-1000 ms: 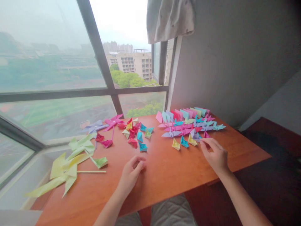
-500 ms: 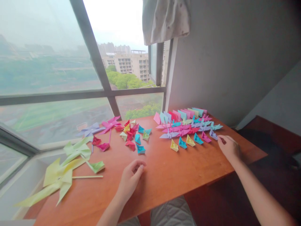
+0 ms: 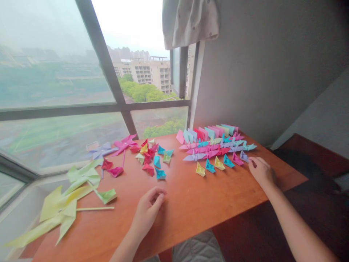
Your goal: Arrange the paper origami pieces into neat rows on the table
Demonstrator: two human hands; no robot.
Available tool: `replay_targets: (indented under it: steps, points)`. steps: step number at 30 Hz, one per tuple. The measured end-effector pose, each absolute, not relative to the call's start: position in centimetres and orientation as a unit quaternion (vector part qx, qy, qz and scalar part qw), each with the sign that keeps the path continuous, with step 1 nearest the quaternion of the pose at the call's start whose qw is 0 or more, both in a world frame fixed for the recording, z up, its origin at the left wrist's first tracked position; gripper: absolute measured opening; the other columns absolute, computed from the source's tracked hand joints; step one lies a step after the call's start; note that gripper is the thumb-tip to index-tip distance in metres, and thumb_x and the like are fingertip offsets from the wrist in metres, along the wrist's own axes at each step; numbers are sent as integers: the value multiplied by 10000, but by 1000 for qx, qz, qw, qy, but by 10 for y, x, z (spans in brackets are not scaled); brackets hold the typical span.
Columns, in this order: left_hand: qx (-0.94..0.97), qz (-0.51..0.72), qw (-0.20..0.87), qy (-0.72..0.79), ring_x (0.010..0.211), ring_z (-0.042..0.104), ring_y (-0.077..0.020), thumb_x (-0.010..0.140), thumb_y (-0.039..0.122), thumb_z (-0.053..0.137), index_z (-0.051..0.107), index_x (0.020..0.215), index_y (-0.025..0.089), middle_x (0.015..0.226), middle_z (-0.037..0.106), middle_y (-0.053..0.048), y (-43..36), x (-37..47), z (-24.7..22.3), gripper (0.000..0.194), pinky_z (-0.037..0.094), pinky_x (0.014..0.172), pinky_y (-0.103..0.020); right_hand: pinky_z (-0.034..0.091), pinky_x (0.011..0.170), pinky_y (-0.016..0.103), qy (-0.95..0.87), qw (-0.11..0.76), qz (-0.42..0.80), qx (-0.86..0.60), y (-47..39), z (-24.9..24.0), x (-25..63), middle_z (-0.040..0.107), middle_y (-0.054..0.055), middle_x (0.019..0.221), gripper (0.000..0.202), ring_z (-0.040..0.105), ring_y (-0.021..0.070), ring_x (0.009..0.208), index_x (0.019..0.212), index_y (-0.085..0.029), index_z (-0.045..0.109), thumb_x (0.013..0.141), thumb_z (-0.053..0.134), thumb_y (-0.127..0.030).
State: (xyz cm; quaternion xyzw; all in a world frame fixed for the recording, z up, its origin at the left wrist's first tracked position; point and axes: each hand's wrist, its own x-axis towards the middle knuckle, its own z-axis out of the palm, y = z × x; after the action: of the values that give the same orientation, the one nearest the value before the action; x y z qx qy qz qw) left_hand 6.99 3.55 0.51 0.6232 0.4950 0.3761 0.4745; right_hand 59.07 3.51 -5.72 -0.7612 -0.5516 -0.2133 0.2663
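Note:
My left hand [image 3: 148, 208] rests over the table's near side, its fingers curled in and nothing visible in them. Farther right, my right hand [image 3: 263, 173] is also curled, fingertips close beside a lavender paper boat [image 3: 244, 157]; I cannot tell whether they touch it. That boat ends a front row with a magenta boat [image 3: 237, 159], two blue ones and two yellow ones, including the yellow boat [image 3: 200, 169] at the left end. Beyond my left hand lies a loose cluster of paper boats, with a blue boat [image 3: 160, 174] nearest.
Behind the boat row stand rows of folded paper cranes [image 3: 209, 150] and upright paper planes [image 3: 203, 134]. Paper pinwheels, among them a yellow pinwheel [image 3: 61, 210], lie at the left by the window [image 3: 65, 138]. The wooden table [image 3: 191, 203] ends near my lap.
The view has shifted slightly, so everything on the table sits a little farther left. Both hands hold nearly the same pose, and the boat row looks unchanged.

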Motion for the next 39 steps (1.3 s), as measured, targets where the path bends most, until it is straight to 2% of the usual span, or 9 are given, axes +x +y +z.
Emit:
replay_targets:
  steps: [5,13,18,26,34,39]
  points:
    - [618,375,480,496,791,615,-228,796,350,630,706,851,187,813,689,-40,35,69,6,189,447,742,-282,357,566,289,-544,263,-217,-767,33,-57,589,698,85,951,272,579,181,712,963,-194,721,865,504,-326]
    - [607,384,483,500,728,606,-211,775,351,651,719,833,189,765,687,-30,34,70,10,186,449,688,-267,374,577,297,-542,265,-215,-767,34,-58,591,703,90,966,284,591,186,704,997,-200,710,861,498,-331]
    - [603,384,490,498,706,598,-208,770,366,660,716,834,182,724,666,-29,35,69,7,202,449,666,-263,392,597,302,-544,278,-211,-763,35,-60,593,705,96,937,295,599,196,708,1018,-183,699,849,502,-323]
    - [591,392,496,501,738,602,-211,763,372,675,721,831,189,772,681,-38,34,70,10,201,464,678,-260,388,606,304,-535,279,-221,-766,34,-57,587,686,109,911,315,583,197,699,1020,-165,699,865,473,-320]
    - [543,423,529,497,665,591,-183,746,375,692,731,828,183,712,668,-24,35,68,20,213,462,629,-246,407,618,315,-519,304,-257,-757,23,-43,570,692,104,868,325,605,220,721,1044,-173,706,875,465,-309]
    - [555,455,461,523,751,638,-204,776,359,661,728,872,193,829,710,-54,45,46,31,203,484,685,-263,458,675,321,-566,332,-250,-713,11,-34,524,718,106,949,307,650,227,765,1048,-181,701,917,471,-336]
